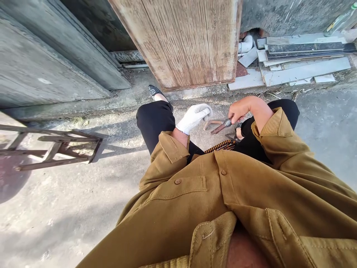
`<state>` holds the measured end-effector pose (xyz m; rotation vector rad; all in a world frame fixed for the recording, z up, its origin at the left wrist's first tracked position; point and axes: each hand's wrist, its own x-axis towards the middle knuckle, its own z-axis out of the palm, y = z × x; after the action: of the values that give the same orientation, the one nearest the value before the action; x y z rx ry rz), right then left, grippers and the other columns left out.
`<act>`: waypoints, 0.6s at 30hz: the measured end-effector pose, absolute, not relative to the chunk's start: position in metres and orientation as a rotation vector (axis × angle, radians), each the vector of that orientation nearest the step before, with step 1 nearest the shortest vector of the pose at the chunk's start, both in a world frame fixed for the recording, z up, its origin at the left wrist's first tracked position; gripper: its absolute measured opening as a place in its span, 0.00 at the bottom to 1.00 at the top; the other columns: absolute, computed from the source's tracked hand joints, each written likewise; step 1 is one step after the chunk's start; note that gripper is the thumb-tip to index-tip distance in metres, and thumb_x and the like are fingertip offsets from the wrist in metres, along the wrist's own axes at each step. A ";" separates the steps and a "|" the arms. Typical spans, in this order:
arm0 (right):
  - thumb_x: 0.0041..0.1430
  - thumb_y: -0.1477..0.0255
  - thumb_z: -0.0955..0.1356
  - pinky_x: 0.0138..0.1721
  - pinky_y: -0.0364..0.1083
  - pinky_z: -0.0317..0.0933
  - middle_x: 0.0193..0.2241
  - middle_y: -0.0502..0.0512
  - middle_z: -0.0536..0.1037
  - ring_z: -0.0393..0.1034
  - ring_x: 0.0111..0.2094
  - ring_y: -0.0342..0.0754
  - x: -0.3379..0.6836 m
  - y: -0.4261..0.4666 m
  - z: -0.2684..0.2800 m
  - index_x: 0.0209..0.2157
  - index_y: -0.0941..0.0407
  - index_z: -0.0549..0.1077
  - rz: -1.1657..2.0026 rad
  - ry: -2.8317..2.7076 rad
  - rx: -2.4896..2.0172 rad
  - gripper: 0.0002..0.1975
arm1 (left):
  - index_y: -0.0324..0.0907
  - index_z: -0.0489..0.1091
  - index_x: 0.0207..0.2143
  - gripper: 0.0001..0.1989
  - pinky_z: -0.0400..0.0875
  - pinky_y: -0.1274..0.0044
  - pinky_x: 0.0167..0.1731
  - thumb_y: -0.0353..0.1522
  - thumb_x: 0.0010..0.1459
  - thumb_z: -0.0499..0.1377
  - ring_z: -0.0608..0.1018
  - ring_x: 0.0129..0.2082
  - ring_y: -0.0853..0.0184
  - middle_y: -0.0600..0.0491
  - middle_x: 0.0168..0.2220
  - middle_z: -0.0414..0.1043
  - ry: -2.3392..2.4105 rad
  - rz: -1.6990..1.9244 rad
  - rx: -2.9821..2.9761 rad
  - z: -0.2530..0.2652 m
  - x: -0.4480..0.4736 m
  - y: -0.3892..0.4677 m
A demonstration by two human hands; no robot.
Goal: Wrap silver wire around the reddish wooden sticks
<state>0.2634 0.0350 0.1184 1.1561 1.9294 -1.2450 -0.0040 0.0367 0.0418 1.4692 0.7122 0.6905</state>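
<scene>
My left hand (194, 117) wears a white glove, and its fingers are curled closed. What it may hold is hidden from above. Beside it on the right, my bare right hand (240, 109) grips a brown stick-like handle (218, 128) with a grey ribbed band near the fingers. The handle slants down and left; I cannot tell what tool it belongs to. A thin, bent, pinkish-tan strip (211, 122) shows between the two hands. Below them, a yellow-and-black striped edge (219, 146) with small items is partly covered by my shirt.
A weathered wooden panel (192, 44) stands ahead. White and dark boards (304, 70) are stacked at the right, by a white pipe (245, 44) and a glass bottle (338, 22). A wooden frame (52, 150) stands at the left. Grey slabs (50, 59) lean behind it.
</scene>
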 end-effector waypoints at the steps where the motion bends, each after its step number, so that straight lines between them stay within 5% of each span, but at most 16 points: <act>1: 0.74 0.81 0.74 0.32 0.42 0.61 0.21 0.48 0.73 0.65 0.25 0.41 0.267 0.033 0.124 0.30 0.59 0.79 -1.379 1.949 1.093 0.14 | 0.41 0.79 0.30 0.29 0.74 0.76 0.31 0.58 0.61 0.73 0.77 0.27 0.68 0.48 0.30 0.80 0.723 0.723 1.465 0.038 -0.005 0.039; 4: 0.74 0.72 0.76 0.35 0.41 0.64 0.27 0.49 0.77 0.69 0.29 0.42 0.278 0.032 0.138 0.34 0.58 0.79 -1.762 2.116 1.140 0.11 | 0.42 0.81 0.32 0.24 0.78 0.73 0.39 0.54 0.60 0.73 0.81 0.34 0.64 0.46 0.34 0.84 0.765 0.798 1.463 0.029 -0.007 0.045; 9: 0.68 0.52 0.79 0.30 0.42 0.60 0.28 0.50 0.75 0.65 0.27 0.42 0.277 0.035 0.134 0.32 0.55 0.73 -2.139 2.433 1.360 0.24 | 0.41 0.83 0.41 0.24 0.78 0.66 0.57 0.51 0.57 0.78 0.85 0.50 0.57 0.47 0.45 0.87 0.755 0.733 1.548 0.027 0.001 0.046; 14: 0.67 0.44 0.79 0.27 0.44 0.60 0.28 0.50 0.73 0.66 0.26 0.45 0.269 0.039 0.127 0.39 0.54 0.76 -2.338 2.525 1.520 0.27 | 0.46 0.78 0.54 0.21 0.79 0.65 0.56 0.50 0.68 0.71 0.84 0.57 0.57 0.47 0.54 0.84 0.757 1.131 1.066 0.025 0.015 0.044; 18: 0.66 0.40 0.78 0.29 0.46 0.63 0.31 0.52 0.76 0.71 0.29 0.48 0.267 0.046 0.123 0.44 0.53 0.78 -2.229 2.554 1.741 0.30 | 0.48 0.79 0.53 0.18 0.81 0.64 0.52 0.50 0.72 0.68 0.84 0.61 0.54 0.47 0.52 0.83 0.779 1.253 0.835 0.019 0.022 0.047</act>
<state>0.2669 0.0458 0.1229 1.7411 2.5543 -2.2292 0.0220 0.0473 0.0194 0.8351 0.7788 1.2526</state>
